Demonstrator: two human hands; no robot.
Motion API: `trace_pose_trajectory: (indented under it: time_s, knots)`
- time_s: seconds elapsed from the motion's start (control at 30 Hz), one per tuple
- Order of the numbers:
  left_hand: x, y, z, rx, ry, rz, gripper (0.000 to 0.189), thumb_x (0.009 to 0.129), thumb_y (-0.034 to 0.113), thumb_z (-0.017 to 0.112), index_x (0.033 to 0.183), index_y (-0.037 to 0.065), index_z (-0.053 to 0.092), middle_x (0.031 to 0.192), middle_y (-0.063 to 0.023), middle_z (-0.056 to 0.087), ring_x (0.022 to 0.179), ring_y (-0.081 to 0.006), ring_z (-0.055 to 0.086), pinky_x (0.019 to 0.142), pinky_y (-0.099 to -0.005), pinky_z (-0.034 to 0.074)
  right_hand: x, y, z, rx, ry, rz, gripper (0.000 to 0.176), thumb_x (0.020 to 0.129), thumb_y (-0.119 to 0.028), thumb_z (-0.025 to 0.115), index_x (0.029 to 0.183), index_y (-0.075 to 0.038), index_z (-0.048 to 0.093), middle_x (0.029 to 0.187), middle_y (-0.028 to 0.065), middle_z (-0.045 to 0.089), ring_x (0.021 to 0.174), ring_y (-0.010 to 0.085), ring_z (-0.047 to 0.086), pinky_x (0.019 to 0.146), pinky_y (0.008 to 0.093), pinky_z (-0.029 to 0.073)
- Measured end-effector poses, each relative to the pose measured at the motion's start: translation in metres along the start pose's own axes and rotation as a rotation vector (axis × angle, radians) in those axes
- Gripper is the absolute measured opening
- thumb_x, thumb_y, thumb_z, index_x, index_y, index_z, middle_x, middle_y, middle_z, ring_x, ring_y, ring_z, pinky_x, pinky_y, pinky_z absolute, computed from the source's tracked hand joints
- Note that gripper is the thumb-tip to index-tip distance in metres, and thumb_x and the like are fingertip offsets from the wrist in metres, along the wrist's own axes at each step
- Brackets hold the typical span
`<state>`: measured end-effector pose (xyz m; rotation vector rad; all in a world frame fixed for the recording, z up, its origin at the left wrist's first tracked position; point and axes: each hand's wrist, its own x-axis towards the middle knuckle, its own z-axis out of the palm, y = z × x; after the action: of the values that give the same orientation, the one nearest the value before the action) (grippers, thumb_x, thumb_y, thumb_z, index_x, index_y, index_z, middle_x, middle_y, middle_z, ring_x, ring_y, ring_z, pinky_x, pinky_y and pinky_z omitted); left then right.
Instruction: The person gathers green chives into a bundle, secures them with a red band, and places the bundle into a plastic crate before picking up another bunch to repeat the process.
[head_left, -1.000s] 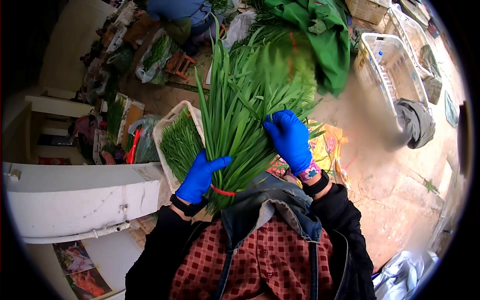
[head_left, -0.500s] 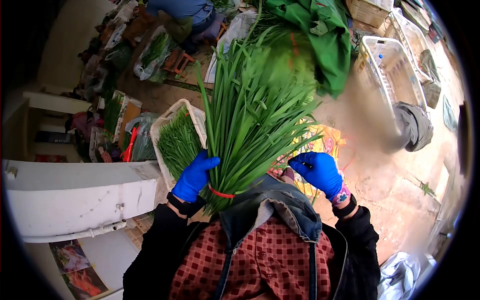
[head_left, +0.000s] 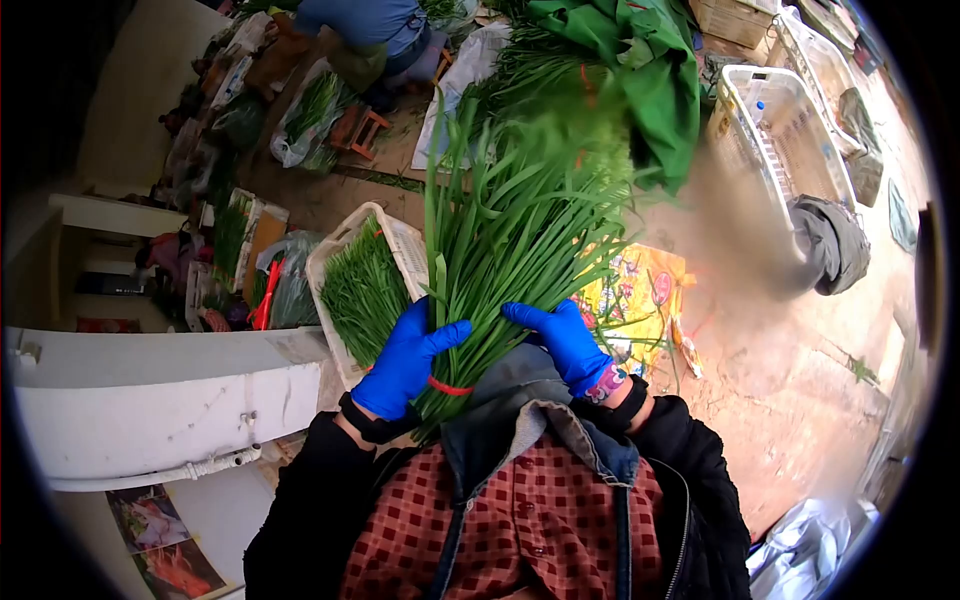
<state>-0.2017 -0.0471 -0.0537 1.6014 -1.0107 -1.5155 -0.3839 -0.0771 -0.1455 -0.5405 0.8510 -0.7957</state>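
Yellow sheet [head_left: 655, 287]: print too small to read.
Leaf bundle [head_left: 500, 245]: before the checked shirt [head_left: 515, 510], long axis running forward, tips fanning away.
Left hand [head_left: 405, 360]: gripping the bundle just above the red tie [head_left: 450, 387].
Right hand [head_left: 565, 345]: thumb against leaves, grip unclear; earlier apart, over the sheet.

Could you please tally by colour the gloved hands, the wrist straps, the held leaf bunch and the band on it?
Blue: 2, the left hand and the right hand
Black: 2, the left wrist strap and the right wrist strap
Green: 1, the leaf bunch
Red: 1, the band
Total: 6
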Motion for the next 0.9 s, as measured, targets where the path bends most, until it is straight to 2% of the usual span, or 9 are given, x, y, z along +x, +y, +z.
trace_pose_trajectory:
  time_s: [0.33, 0.4, 0.43, 0.5, 0.53, 0.63, 0.77, 0.83, 0.9]
  knots:
    - [-0.005, 0.001, 0.004, 0.044, -0.066, 0.028, 0.062, 0.081, 0.021, 0.071, 0.131, -0.004, 0.043, 0.125, -0.0119, 0.053, 0.114, -0.0202, 0.050, 0.099, -0.0328, 0.038, -0.008, -0.001, -0.004, 0.209, 0.026, 0.107, 0.042, 0.082, -0.022, 0.068, 0.118, -0.004, 0.056, 0.108, 0.0092, 0.064, 0.092, 0.0200, 0.062, 0.078, 0.0337, 0.052]
    - [-0.016, -0.005, 0.008, 0.411, -0.142, 0.203, 0.068, 0.083, 0.026, 0.069, 0.134, -0.005, 0.037, 0.133, -0.0180, 0.047, 0.119, -0.0263, 0.049, 0.099, -0.0340, 0.039, 0.005, 0.023, -0.020, 0.684, -0.209, 0.212, 0.041, 0.090, -0.030, 0.056, 0.123, -0.005, 0.052, 0.118, 0.0110, 0.060, 0.104, 0.0238, 0.059, 0.090, 0.0392, 0.049]
    - [-0.021, 0.003, 0.012, 0.404, -0.142, 0.206, 0.068, 0.083, 0.026, 0.069, 0.134, -0.005, 0.037, 0.133, -0.0180, 0.047, 0.119, -0.0263, 0.049, 0.099, -0.0340, 0.039, 0.024, 0.055, -0.038, 0.677, -0.206, 0.211, 0.041, 0.090, -0.030, 0.056, 0.123, -0.005, 0.052, 0.118, 0.0110, 0.060, 0.104, 0.0238, 0.059, 0.090, 0.0392, 0.049]
    - [-0.033, 0.024, 0.022, 0.987, -0.362, 0.457, 0.071, 0.083, 0.027, 0.068, 0.136, -0.005, 0.034, 0.135, -0.0224, 0.042, 0.122, -0.0332, 0.046, 0.100, -0.0362, 0.039, 0.056, 0.107, -0.064, -0.039, -0.326, -0.467, 0.042, 0.095, -0.034, 0.044, 0.126, -0.007, 0.050, 0.126, 0.0119, 0.056, 0.115, 0.0289, 0.052, 0.102, 0.0421, 0.040]
    - [-0.035, 0.021, 0.023, 0.951, -0.390, 0.530, 0.069, 0.082, 0.025, 0.069, 0.136, -0.002, 0.037, 0.128, -0.0239, 0.048, 0.117, -0.0383, 0.048, 0.099, -0.0383, 0.039, 0.055, 0.116, -0.072, 0.101, -0.363, -0.359, 0.042, 0.095, -0.034, 0.043, 0.126, -0.007, 0.050, 0.126, 0.0118, 0.056, 0.115, 0.0289, 0.052, 0.102, 0.0421, 0.040]
    - [-0.056, 0.058, 0.018, 0.789, -0.458, 0.394, 0.067, 0.078, 0.023, 0.071, 0.134, 0.002, 0.042, 0.122, -0.0195, 0.053, 0.115, -0.0334, 0.052, 0.097, -0.0383, 0.040, 0.040, 0.079, -0.054, 0.718, -0.414, 0.047, 0.041, 0.096, -0.034, 0.043, 0.126, -0.007, 0.050, 0.125, 0.0117, 0.056, 0.115, 0.0289, 0.052, 0.102, 0.0421, 0.040]
    - [-0.059, 0.065, -0.040, 0.668, 0.099, 0.300, 0.070, 0.074, 0.020, 0.075, 0.135, 0.007, 0.043, 0.126, -0.0109, 0.053, 0.116, -0.0225, 0.051, 0.100, -0.0356, 0.037, 0.035, 0.067, -0.051, 0.847, -0.448, 0.097, 0.041, 0.096, -0.034, 0.042, 0.126, -0.007, 0.050, 0.125, 0.0116, 0.056, 0.115, 0.0289, 0.052, 0.101, 0.0420, 0.040]
    - [-0.041, 0.037, -0.062, 0.543, 0.082, 0.225, 0.079, 0.074, 0.021, 0.074, 0.141, 0.007, 0.035, 0.133, -0.0106, 0.048, 0.121, -0.0241, 0.047, 0.103, -0.0359, 0.034, 0.035, 0.066, -0.050, 0.870, -0.462, 0.107, 0.041, 0.096, -0.034, 0.041, 0.126, -0.007, 0.050, 0.125, 0.0116, 0.056, 0.115, 0.0289, 0.052, 0.101, 0.0420, 0.040]
    - [-0.022, 0.005, -0.079, -0.011, -0.220, -0.048, 0.086, 0.075, 0.024, 0.073, 0.144, 0.003, 0.027, 0.138, -0.0114, 0.043, 0.126, -0.0253, 0.042, 0.106, -0.0363, 0.031, 0.038, 0.067, -0.048, 0.887, -0.478, 0.117, 0.041, 0.096, -0.034, 0.041, 0.125, -0.007, 0.050, 0.124, 0.0115, 0.057, 0.115, 0.0289, 0.052, 0.101, 0.0419, 0.041]
